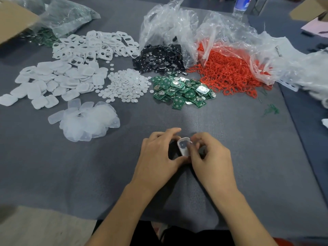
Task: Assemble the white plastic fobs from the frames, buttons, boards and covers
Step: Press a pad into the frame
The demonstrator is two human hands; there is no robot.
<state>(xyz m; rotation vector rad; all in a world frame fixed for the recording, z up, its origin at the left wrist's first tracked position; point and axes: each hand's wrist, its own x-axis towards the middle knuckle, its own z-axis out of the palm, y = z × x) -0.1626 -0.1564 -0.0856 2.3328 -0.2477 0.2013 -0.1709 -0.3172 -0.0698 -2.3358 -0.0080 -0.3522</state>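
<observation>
Nearest the person, both hands meet over the grey mat (239, 132), holding one white fob (183, 147) between them just above the cloth. The left hand (159, 153) curls round its left side, thumb under the lower end. The right hand (211, 157) pinches its right edge, fingers bent and hiding part of the shell. Beyond, to the left, lies a heap of translucent covers (88, 121). Further back and well apart from the hands sit green boards (182, 91), small round white buttons (126, 86) and white shell halves (53, 80). Behind these are white frames (94, 45), black discs (159, 59) spilling from a clear bag (168, 23), and red rings (229, 71). At the far edge stand a cardboard box (14, 20) and a bottle (240, 4).
</observation>
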